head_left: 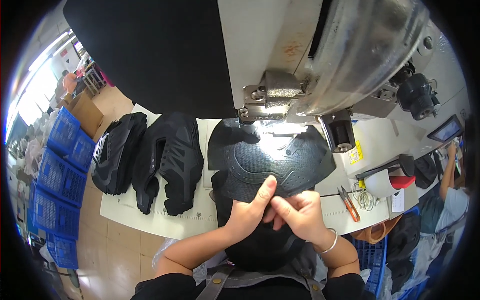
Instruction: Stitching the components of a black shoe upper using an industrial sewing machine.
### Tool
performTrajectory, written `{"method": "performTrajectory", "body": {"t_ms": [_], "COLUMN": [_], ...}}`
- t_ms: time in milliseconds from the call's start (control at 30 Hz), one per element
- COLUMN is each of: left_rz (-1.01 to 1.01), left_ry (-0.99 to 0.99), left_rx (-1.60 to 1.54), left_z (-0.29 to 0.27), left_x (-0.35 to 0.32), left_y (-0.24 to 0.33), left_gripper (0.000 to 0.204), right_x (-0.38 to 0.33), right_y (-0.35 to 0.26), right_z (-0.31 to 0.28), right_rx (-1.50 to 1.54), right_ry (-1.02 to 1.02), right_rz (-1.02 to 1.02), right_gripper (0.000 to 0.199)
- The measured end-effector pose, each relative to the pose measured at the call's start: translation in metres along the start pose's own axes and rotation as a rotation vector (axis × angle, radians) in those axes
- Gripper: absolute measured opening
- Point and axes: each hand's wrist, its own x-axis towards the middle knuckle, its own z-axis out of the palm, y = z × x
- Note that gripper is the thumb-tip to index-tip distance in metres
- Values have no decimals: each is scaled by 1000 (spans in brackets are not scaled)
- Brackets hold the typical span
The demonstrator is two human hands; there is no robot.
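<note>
A black textured shoe upper [240, 170] lies under the brightly lit head of a sewing machine [280, 92]. My left hand [249, 207] grips its near edge, thumb on top and the other fingers mostly hidden below. Close beside it, my right hand [302, 215] is closed, thumb against curled fingers at the same edge; whatever it pinches is hidden. More black material [265, 250] hangs below my hands over my lap. To the left, two stacks of black shoe uppers, a nearer-to-centre stack [182, 155] and an outer stack [117, 155], rest on the white table [165, 225].
Orange-handled thread snips [350, 205] lie right of my hands, near a coil of pale cord [366, 197]. Blue crates [60, 180] stand along the left floor, another blue crate [370, 255] at the lower right. Another person [452, 205] is at the far right.
</note>
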Motion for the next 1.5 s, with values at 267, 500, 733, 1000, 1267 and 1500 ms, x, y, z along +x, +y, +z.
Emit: {"method": "performTrajectory", "body": {"t_ms": [267,500,733,1000,1267,1500], "left_rz": [-3,-38,-53,-21,-39,-34], "left_ry": [105,80,64,20,82,-15], "left_rx": [-95,-85,-72,-55,19,98], "left_z": [-14,-20,-31,-32,-35,-39], "left_x": [3,10,16,23,36,30], "left_y": [4,16,21,26,36,28], "left_gripper": [13,12,14,15,9,25], "right_x": [5,48,40,49,44,33], "right_y": [-15,-11,-38,-33,-28,-19], "right_z": [-44,-71,-64,-70,-61,-54], "right_rx": [-840,-152,-247,-379,-299,-100], "right_ry": [575,257,287,322,377,296], "right_rz": [-757,-457,-461,-445,-441,-361], "right_gripper": [19,30,23,21,18,19]}}
